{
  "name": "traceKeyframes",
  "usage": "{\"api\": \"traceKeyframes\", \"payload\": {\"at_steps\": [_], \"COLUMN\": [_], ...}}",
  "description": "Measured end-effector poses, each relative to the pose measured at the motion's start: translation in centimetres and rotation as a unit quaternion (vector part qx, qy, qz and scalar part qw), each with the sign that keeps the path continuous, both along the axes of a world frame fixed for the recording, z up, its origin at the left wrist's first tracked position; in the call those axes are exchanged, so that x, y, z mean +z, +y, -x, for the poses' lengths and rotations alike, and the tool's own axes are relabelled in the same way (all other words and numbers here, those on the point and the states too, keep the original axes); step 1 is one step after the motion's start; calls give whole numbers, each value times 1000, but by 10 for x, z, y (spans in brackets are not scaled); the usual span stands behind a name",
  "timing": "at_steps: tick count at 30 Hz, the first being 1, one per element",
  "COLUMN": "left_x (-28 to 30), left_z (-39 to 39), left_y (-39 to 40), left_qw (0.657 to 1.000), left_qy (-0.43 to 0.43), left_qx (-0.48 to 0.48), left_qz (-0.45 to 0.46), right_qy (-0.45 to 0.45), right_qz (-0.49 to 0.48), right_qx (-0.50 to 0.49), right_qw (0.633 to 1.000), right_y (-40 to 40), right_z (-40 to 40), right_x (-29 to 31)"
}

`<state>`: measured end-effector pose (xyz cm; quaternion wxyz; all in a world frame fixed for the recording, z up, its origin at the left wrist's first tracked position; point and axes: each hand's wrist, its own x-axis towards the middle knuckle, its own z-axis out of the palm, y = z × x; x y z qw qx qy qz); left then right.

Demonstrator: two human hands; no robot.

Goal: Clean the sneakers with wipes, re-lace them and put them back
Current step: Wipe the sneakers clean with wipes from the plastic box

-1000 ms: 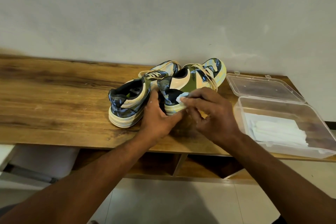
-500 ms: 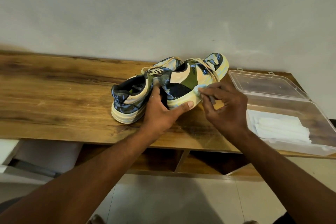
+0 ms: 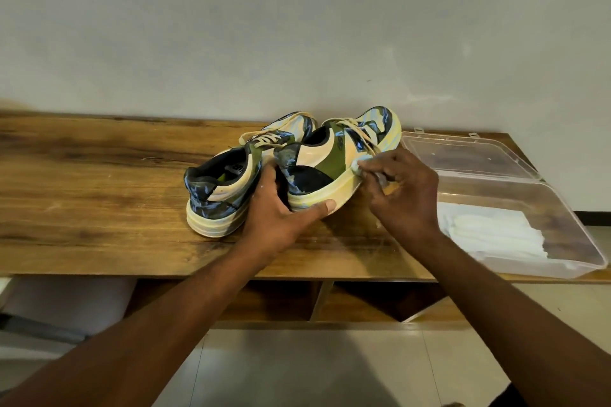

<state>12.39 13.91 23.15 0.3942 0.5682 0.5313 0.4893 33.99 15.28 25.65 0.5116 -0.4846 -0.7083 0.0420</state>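
Two blue, green and cream sneakers stand side by side on the wooden shelf top (image 3: 99, 175), heels toward me. My left hand (image 3: 281, 211) grips the heel of the right sneaker (image 3: 334, 158), thumb along its sole. My right hand (image 3: 400, 192) pinches a small white wipe (image 3: 358, 166) against that sneaker's side, near the midsole. The left sneaker (image 3: 221, 188) sits untouched beside it. Cream laces lie loose over both shoes.
A clear plastic box (image 3: 562, 208) with its lid open lies at the right end of the shelf top, holding a stack of white wipes (image 3: 496, 228). A white wall rises right behind the shoes. Open cubbies sit under the shelf top, tiled floor below.
My right hand has slid the wipe from the heel forward along the right sneaker's side. My left hand keeps its grip on the heel.
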Motion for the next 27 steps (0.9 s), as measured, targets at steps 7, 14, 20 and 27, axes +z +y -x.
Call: {"api": "traceKeyframes", "payload": {"at_steps": [7,14,20,27], "left_x": [-1,9,11,23], "left_z": [7,5,-10,-28], "left_y": [10,27,9,-13], "left_qw": [997,984,968,936], "left_qy": [75,169,251,319], "left_qx": [-22,-57,-18,22], "left_qz": [-26,-21,-22,-148], "right_qy": [-48,-74,-20,20], "right_qz": [23,56,64,114], "right_qx": [57,23,-44,-49], "right_qw": [997,995,997,992], "right_y": [-16,-11,-3,-2], "right_z": [16,2,-11,-5], "right_x": [-4,-11,-10,-10]}}
